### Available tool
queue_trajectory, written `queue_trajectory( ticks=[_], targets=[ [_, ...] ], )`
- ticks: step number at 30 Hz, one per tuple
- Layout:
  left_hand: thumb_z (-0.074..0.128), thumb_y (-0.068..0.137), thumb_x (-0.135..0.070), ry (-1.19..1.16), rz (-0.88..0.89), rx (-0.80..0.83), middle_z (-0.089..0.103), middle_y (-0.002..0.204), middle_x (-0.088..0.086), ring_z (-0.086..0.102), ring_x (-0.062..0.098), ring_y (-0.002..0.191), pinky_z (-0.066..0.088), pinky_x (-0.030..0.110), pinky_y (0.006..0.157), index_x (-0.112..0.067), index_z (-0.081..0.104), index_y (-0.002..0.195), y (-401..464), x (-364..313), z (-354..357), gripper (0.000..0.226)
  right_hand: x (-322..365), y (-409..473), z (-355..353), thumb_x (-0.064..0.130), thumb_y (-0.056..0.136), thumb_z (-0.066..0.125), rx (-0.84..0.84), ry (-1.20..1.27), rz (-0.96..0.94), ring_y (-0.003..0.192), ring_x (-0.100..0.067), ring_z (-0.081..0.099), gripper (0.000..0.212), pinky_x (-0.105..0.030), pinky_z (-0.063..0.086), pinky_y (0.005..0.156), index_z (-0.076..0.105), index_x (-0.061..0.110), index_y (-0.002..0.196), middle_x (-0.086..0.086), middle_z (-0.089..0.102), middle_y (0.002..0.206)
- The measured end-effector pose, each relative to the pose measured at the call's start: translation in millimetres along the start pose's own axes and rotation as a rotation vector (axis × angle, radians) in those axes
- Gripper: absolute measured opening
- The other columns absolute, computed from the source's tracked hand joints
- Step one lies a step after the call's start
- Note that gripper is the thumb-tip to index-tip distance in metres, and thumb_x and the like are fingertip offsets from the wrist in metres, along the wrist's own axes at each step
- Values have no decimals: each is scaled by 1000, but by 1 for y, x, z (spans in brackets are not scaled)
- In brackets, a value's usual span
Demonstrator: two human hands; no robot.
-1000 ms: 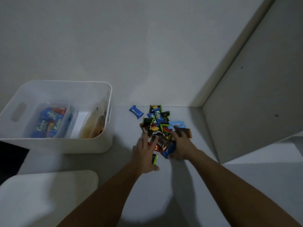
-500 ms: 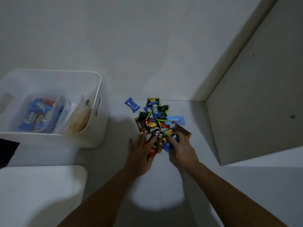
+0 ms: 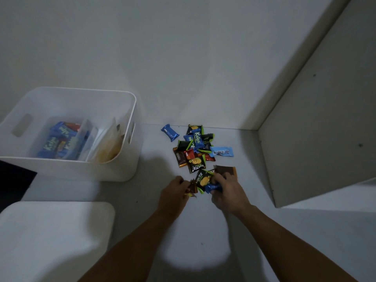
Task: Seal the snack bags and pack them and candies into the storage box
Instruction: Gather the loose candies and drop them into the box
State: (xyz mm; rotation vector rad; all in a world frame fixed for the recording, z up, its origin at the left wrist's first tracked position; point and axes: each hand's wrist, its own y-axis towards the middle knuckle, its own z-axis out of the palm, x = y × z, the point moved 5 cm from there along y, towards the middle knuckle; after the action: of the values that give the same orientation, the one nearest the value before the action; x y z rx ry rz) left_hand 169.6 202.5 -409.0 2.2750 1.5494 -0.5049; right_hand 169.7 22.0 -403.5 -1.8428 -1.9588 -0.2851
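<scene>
- Pale grey shelf surface (image 3: 154,200) in a dim white alcove; a white side panel (image 3: 325,129) stands at right.
- Pile of candies (image 3: 195,151) lies at mid-surface, near the back wall; wrappers are blue, black with green edges, red and brown, overlapping at mixed angles.
- One dark blue candy (image 3: 170,132) lies apart at the pile's left, long axis running from far-left to near-right. A light blue candy (image 3: 221,152) at the pile's right lies roughly crosswise.
- White storage box (image 3: 130,110) sits at left, well apart from the pile, open-topped, with a cut-out handle. Inside: clear snack bags (image 3: 105,143) standing tilted, the left ones showing blue wrappers.
- White lid (image 3: 50,237) lies flat at near left.
- Left hand (image 3: 175,195), fingers curled, pinches a brown wrapper (image 3: 192,189) at the pile's near edge.
- Right hand (image 3: 228,192) is closed over a blue candy (image 3: 212,187) and touches a black wrapper (image 3: 202,180).
- The hands are close but not touching.
</scene>
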Motion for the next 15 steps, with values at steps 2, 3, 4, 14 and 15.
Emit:
queue_trajectory(
  ticks=[2,3,4,14,15],
  targets=[
    [76,69,-9,-39,-22,-49,61,88,7,60,23,70,30,14,54,-10,68,90,3,-1,-19,22,9,2,-11,21,79,64,-24,57,-8,96,-19,46,21,-29,41,73,53,28,95,0,51,103],
    [72,73,-10,-43,-33,-71,61,91,7,60,23,74,29,16,56,-10,68,92,6,-2,-32,19,16,5,-19,22,78,65,-46,82,-20,95,-21,48,21,-31,41,73,52,29,92,0,52,99],
    [69,74,-11,-51,-25,-99,61,91,7,60,24,74,32,18,57,-10,68,92,10,-5,-47,18,25,9,-29,22,77,67,-74,101,-29,93,-22,50,22,-32,43,74,51,30,90,0,53,97],
    [72,73,-6,-349,-12,-620,62,86,7,58,15,76,44,20,71,-12,66,84,36,13,-252,14,207,77,-162,19,76,79,-335,574,-134,58,-3,58,15,-12,47,59,66,18,84,0,65,73],
    [73,76,-9,-422,-80,-678,63,86,8,58,16,75,45,21,70,-14,64,83,34,25,-270,12,226,84,-166,20,77,79,-328,620,-142,53,-4,59,14,-15,48,56,67,17,84,0,65,68]
  ],
)
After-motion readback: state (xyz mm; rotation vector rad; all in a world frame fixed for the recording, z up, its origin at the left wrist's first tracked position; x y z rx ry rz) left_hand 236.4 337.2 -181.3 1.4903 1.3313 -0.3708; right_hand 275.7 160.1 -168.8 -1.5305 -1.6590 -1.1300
